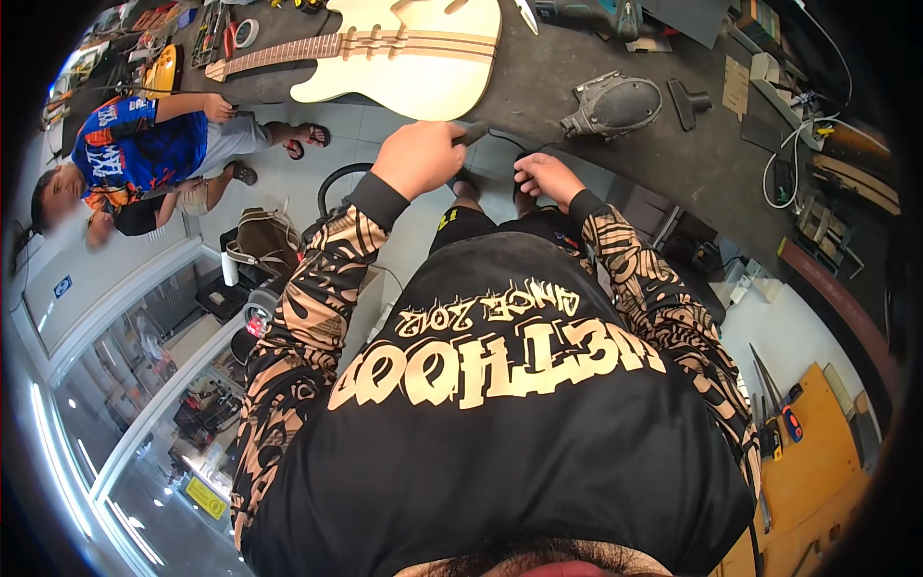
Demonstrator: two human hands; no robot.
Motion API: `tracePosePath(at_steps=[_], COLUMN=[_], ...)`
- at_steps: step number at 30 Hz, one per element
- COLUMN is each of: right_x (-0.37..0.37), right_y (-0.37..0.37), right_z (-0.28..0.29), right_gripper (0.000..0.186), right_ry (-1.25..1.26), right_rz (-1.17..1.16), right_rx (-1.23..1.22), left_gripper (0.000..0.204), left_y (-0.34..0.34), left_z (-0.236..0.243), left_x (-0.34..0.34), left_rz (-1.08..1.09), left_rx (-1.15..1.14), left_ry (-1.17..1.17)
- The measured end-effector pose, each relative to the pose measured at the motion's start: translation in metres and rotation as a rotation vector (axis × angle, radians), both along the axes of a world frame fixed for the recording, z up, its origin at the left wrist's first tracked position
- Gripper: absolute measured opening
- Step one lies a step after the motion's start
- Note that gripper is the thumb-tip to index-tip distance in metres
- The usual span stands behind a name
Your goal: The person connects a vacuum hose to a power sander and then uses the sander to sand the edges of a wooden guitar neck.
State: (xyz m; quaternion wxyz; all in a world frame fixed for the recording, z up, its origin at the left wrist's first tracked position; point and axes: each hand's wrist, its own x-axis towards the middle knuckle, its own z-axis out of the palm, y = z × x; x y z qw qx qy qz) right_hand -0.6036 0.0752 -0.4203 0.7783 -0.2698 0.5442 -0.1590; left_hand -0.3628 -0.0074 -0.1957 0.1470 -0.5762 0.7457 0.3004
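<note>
My left hand (420, 159) is closed round a short dark cylindrical piece (472, 133), just off the workbench's near edge. A thin black cord (507, 140) runs from beside that piece toward my right hand (546, 180). Its fingers are curled together in front of my body, and what they grip, if anything, is hidden. Beyond my left hand lies an unfinished pale-wood electric guitar (413, 82) with dark stripes, its neck pointing left. A dusty dark sander (617, 104) rests on the bench beyond my right hand.
On the dark workbench (538, 82) are a dark nozzle (687, 103) and a teal power tool (604, 17). A white cable (796, 159) loops at the right. Another person (144, 144) stands at the left, near a brown bag (264, 240). Hand tools lie on a wooden board (817, 452).
</note>
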Motion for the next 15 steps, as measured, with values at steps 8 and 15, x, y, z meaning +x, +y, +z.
tracePosePath(at_steps=[8,15], right_x=[0.006,0.003], right_y=[-0.008,-0.006], right_z=[0.019,0.021], right_gripper=[0.032,0.050], right_ry=[0.017,-0.138], right_rz=[0.043,-0.154], right_rx=[0.000,0.103], left_gripper=[0.036,0.034], left_y=[-0.085,-0.065], left_z=[-0.036,0.000], left_x=[-0.063,-0.058], left_rz=[0.023,0.010], left_rx=[-0.142,0.172], left_ry=[0.031,-0.009])
